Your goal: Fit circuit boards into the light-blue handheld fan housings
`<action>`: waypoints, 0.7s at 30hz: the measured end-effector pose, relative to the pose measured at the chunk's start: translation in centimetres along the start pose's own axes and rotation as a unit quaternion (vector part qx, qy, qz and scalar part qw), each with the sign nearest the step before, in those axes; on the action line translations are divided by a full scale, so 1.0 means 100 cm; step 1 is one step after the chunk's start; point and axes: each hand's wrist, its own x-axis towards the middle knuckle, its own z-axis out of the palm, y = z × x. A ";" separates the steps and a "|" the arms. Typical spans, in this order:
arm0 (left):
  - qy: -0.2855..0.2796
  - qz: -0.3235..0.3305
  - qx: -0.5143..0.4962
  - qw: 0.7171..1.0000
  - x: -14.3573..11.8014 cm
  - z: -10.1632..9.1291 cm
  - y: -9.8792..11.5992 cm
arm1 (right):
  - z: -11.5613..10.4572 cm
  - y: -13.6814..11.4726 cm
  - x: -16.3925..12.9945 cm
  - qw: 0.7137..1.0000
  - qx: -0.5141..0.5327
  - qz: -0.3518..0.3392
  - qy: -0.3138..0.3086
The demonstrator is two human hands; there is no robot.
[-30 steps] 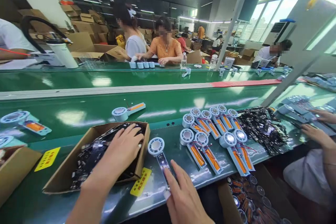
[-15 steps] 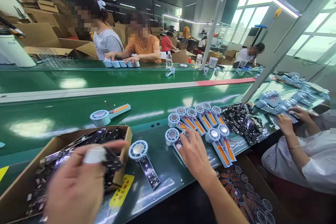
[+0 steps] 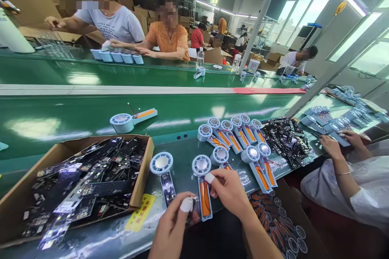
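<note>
A light-blue fan-shaped unit (image 3: 201, 165) lies in front of me, its open handle showing an orange battery and thin wires. My right hand (image 3: 227, 190) pinches at its neck beside the wires, a white cover on the thumb. Close to the handle's left side, my left hand (image 3: 174, 222), also with a white-covered thumb, is closed on a dark circuit board (image 3: 192, 215), mostly hidden and blurred. Left of these lies another unit (image 3: 161, 163) with a black circuit board (image 3: 167, 188) over its handle.
A cardboard box (image 3: 148, 162) full of circuit boards stands left, beside a yellow label (image 3: 140, 213). More blue units (image 3: 235, 133) and a board pile (image 3: 285, 141) lie right. One unit (image 3: 121, 123) rests on the green belt (image 3: 75, 113). A co-worker's hands (image 3: 332, 145) work at far right.
My left hand has moved right from the box to the unit. My right hand has brought that unit nearer, apart from the group. Across the belt, a co-worker has turned and reaches left.
</note>
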 end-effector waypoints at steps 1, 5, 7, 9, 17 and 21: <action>0.027 0.003 0.009 1.000 -0.001 -0.005 0.000 | 0.000 0.002 0.000 0.998 0.047 0.030 -0.014; 0.148 0.020 0.041 0.988 -0.009 -0.012 0.000 | 0.003 0.010 -0.006 0.990 0.122 0.062 -0.031; 0.147 0.021 0.072 0.986 -0.010 -0.012 0.000 | 0.005 0.012 -0.011 0.998 0.064 0.011 0.007; 0.104 0.026 0.125 0.986 -0.008 -0.011 0.002 | 0.008 0.013 -0.015 0.997 -0.016 -0.061 0.053; -0.010 0.174 0.192 0.966 0.024 0.001 0.035 | 0.019 0.023 -0.028 0.995 -0.008 -0.062 0.072; 0.096 0.097 0.204 0.969 0.036 0.002 0.032 | 0.018 0.030 -0.034 0.962 -0.085 -0.186 0.183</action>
